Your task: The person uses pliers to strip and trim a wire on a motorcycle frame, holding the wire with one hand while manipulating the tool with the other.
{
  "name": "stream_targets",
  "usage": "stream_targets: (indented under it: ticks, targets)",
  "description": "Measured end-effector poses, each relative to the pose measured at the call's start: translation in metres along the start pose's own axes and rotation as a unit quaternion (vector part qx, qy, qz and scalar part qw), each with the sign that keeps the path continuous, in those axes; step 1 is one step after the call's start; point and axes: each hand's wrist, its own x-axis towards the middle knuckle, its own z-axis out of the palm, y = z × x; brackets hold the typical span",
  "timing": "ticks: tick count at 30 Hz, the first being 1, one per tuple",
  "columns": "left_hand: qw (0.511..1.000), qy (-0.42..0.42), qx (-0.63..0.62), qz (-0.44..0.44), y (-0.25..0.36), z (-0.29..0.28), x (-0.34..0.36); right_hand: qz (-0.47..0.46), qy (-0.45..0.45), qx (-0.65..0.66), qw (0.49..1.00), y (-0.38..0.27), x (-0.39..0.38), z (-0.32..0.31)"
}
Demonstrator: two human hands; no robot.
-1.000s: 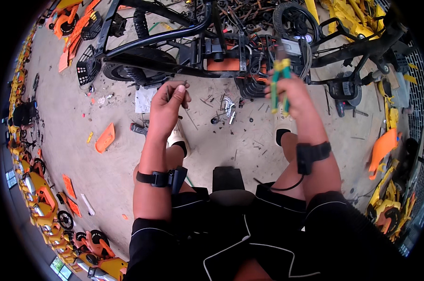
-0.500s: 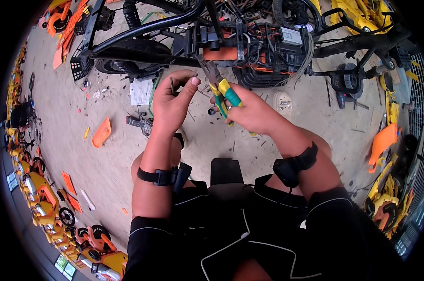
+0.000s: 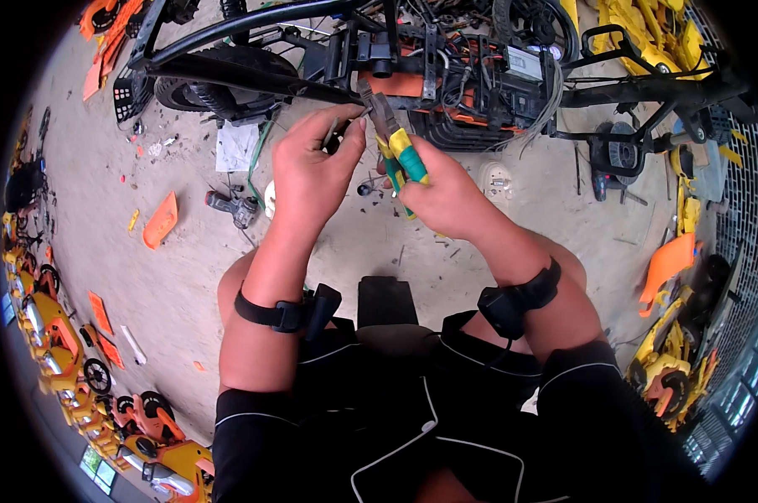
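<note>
My left hand (image 3: 312, 176) pinches a small dark rod-like piece (image 3: 333, 132) near its fingertips; exactly what it is, I cannot make out. My right hand (image 3: 442, 189) grips green-and-yellow pliers (image 3: 409, 158), their metal jaws beside my left fingertips at the small piece. Whether the jaws touch it is unclear. Both hands are just in front of a stripped black vehicle frame (image 3: 270, 25) lying across the top of the view, with wiring, an orange panel (image 3: 385, 84) and a silver box (image 3: 523, 63) in it.
A cordless power tool (image 3: 228, 205) and an orange plastic piece (image 3: 159, 220) lie on the littered concrete floor (image 3: 127, 277). Orange and yellow scooters (image 3: 69, 352) line the left. Yellow body panels (image 3: 647, 33) pile at the upper right, and an orange panel (image 3: 668, 268) lies at the right.
The pliers in my right hand have swung left and tilted, their jaws now at my left fingertips. My left hand has risen slightly toward the frame. The view has shifted a little.
</note>
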Motion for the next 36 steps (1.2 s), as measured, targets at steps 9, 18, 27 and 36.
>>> stream_targets:
  ticks: [9,18,27,36]
  targets:
    - [0.997,0.006,0.063,0.049,0.004,0.002,-0.007,-0.007,0.014,-0.062,0.998,0.004,-0.003,0.001]
    - [0.990,0.048,0.109,0.074,0.004,0.006,-0.016,-0.015,0.030,-0.105,0.994,0.004,-0.010,0.007]
    - [0.985,0.052,0.153,0.061,0.005,0.002,-0.022,-0.015,0.063,-0.200,0.978,0.005,-0.011,0.014]
    - [0.986,0.052,0.141,0.073,0.001,-0.005,-0.021,-0.046,0.062,-0.159,0.984,0.010,-0.004,0.015]
